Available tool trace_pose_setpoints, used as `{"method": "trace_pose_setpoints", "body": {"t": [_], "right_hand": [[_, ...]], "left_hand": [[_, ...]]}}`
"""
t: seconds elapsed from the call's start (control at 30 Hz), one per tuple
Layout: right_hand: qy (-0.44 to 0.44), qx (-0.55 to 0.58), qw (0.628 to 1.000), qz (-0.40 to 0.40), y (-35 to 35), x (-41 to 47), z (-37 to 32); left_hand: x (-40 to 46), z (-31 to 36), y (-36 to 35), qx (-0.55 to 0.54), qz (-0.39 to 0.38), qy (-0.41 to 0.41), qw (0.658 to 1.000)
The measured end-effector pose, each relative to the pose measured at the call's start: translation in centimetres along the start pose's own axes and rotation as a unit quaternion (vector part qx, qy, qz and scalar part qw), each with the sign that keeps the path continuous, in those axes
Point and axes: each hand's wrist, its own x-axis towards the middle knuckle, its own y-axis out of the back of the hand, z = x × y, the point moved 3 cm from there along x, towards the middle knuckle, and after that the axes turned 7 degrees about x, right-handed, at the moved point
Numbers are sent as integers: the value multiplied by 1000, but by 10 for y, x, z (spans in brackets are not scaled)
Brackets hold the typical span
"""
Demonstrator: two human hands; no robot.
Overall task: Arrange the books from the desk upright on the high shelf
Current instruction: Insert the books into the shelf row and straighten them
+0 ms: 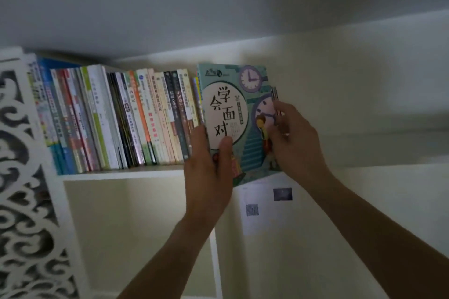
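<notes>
A teal picture book (pixel 233 104) with clock drawings and large black characters stands cover-out at the right end of the high white shelf (pixel 116 173). My left hand (pixel 209 165) grips its lower left edge, thumb on the cover. My right hand (pixel 294 138) holds its right edge, fingers curled round thin striped books behind it. Several books (pixel 116 119) stand upright and lean slightly left in a row filling the shelf up to the teal book.
A carved white fretwork panel (pixel 21 177) closes the shelf's left side. Below the shelf is an open compartment with a white upright (pixel 215 262). A paper sheet (pixel 264 206) with printed squares hangs on the cream wall. The ceiling is close above.
</notes>
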Motion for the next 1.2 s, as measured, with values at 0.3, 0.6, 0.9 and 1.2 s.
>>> {"method": "trace_pose_setpoints", "body": {"t": [0.3,0.6,0.9,1.2], "right_hand": [[-37,-206,976,-57,-26,55,16],[3,-161,987,9,-17,53,47],[-47,-183,978,89,5,62,60],[-62,-207,967,135,61,57,58]], "left_hand": [[44,-30,14,136,107,-18,985],[40,-19,-1,117,100,-10,988],[37,1,-54,145,80,-37,986],[40,-10,-139,246,21,65,967]]}}
